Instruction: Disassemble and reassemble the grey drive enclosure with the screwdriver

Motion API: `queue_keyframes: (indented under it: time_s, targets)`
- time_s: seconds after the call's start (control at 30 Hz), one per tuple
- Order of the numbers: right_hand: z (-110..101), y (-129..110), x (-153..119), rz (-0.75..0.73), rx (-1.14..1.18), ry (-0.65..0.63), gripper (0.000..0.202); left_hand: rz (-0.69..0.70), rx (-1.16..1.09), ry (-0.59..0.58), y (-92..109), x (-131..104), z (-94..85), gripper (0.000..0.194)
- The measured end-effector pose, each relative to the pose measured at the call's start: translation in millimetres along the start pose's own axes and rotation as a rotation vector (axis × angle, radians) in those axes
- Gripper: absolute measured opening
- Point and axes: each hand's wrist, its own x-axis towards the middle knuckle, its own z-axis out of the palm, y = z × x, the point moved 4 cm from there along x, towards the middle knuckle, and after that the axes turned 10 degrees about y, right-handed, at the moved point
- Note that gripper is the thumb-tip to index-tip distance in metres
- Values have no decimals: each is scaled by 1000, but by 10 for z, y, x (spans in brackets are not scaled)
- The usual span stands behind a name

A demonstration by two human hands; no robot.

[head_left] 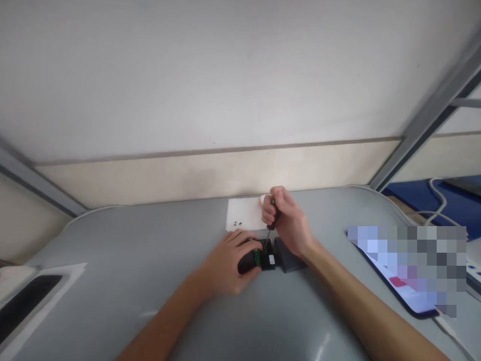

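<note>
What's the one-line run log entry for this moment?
left hand: holding black device | right hand: gripping screwdriver, shaft angled down at device | small dark pieces: on white paper beyond device

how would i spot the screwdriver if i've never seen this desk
On the grey desk, find the white paper near the wall, then the right hand partly hiding it. The screwdriver is in that fist, its thin shaft pointing down at the black device with a green strip. Unlike the device and the dark flat piece beside it, it is slim and held nearly upright.
</note>
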Motion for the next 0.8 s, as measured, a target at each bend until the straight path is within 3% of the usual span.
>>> queue_keyframes:
  time_s: [0.17, 0.3, 0.43, 0.63, 0.8]
  targets:
    - [-148, -101, -3, 43, 21, -8, 20, 46, 54, 39, 3, -3, 59, 35]
    - [-84, -76, -14, 110, 89, -74, 23, 82, 80, 42, 4, -7, 69, 33]
    - [-54, -65, -41, 86, 170, -3, 27, 82, 80, 24, 3, 8, 40, 29]
    - [-91, -133, -25, 40, 61, 13, 25, 94, 58, -9, -50, -10, 30, 30]
    - [-95, -144, -19, 81, -5, -61, 27, 98, 64, -10, -82, -53, 57, 31]
